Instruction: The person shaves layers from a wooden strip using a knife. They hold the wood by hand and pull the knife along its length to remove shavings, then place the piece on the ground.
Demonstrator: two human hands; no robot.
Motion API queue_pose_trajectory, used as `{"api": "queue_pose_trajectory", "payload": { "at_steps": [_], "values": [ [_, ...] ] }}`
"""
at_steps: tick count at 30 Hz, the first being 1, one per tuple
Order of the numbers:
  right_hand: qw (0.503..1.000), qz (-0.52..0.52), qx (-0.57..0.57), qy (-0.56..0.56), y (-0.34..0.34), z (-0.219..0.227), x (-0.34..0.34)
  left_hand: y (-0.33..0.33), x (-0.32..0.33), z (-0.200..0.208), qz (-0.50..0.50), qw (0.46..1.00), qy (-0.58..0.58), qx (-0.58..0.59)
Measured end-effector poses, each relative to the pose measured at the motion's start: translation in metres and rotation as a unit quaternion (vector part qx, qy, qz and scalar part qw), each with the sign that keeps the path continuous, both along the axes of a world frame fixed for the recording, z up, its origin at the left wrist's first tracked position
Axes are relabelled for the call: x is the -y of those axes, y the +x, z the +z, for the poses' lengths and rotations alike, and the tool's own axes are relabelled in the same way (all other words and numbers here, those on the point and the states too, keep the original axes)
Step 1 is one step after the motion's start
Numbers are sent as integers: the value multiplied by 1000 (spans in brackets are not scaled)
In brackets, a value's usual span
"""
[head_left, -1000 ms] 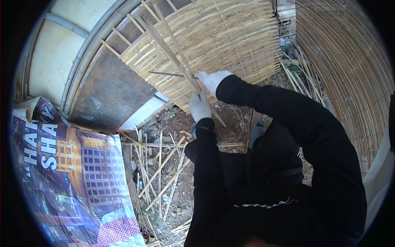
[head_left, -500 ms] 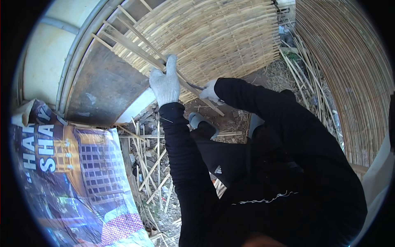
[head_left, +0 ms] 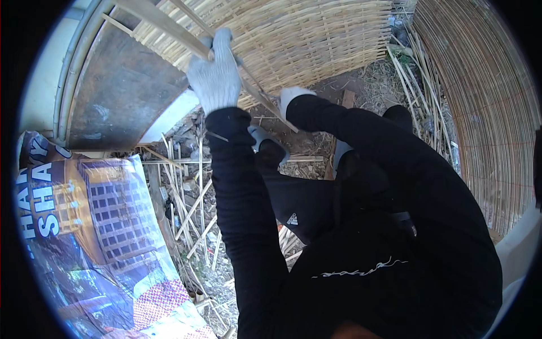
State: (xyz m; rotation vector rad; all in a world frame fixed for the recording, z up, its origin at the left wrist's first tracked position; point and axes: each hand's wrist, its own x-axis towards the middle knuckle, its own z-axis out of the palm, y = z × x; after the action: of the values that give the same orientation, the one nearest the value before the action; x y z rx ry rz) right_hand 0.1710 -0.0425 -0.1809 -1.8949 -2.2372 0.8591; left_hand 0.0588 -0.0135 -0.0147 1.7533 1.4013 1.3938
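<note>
My left hand (head_left: 214, 73), in a pale knitted glove, is closed round a bamboo strip (head_left: 164, 25). The strip slants from the upper left through the grip, and its lower end (head_left: 276, 114) points down toward my feet. My right hand (head_left: 294, 97), gloved alike, is curled at the right of that lower end. From its fingers a thin dark tool (head_left: 269, 95) reaches to the strip; its kind is hard to make out. Behind both hands lies a woven bamboo panel (head_left: 305, 39), with loose strip ends sticking out at its upper left.
A dark board (head_left: 130, 85) lies left of the panel. A printed banner (head_left: 96, 237) covers the lower left. Cut bamboo strips (head_left: 195, 220) litter the ground near my shoes (head_left: 265, 141). On the right stands a large slatted bamboo screen (head_left: 480, 101).
My left hand has risen in the picture with the strip, whose upper part now looks nearer and larger. The right hand has also shifted slightly upward. The whole view has moved a little.
</note>
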Motion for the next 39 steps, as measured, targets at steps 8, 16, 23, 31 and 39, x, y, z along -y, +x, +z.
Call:
{"api": "queue_pose_trajectory", "payload": {
  "at_steps": [8,16,23,31,39],
  "values": [
    [994,109,20,10,19,-71,-10,28,1,5,0,997,-68,38],
    [995,53,51,-60,11,-102,-2,6,-6,-9,22,994,-55,96],
    [991,-114,76,-1,9,-123,1,-33,3,-15,69,994,62,-51],
    [970,214,64,-95,41,-184,19,-21,26,-20,161,985,-8,55],
    [997,32,73,4,63,-294,-1,-34,33,-28,167,974,50,145]
  ]
}}
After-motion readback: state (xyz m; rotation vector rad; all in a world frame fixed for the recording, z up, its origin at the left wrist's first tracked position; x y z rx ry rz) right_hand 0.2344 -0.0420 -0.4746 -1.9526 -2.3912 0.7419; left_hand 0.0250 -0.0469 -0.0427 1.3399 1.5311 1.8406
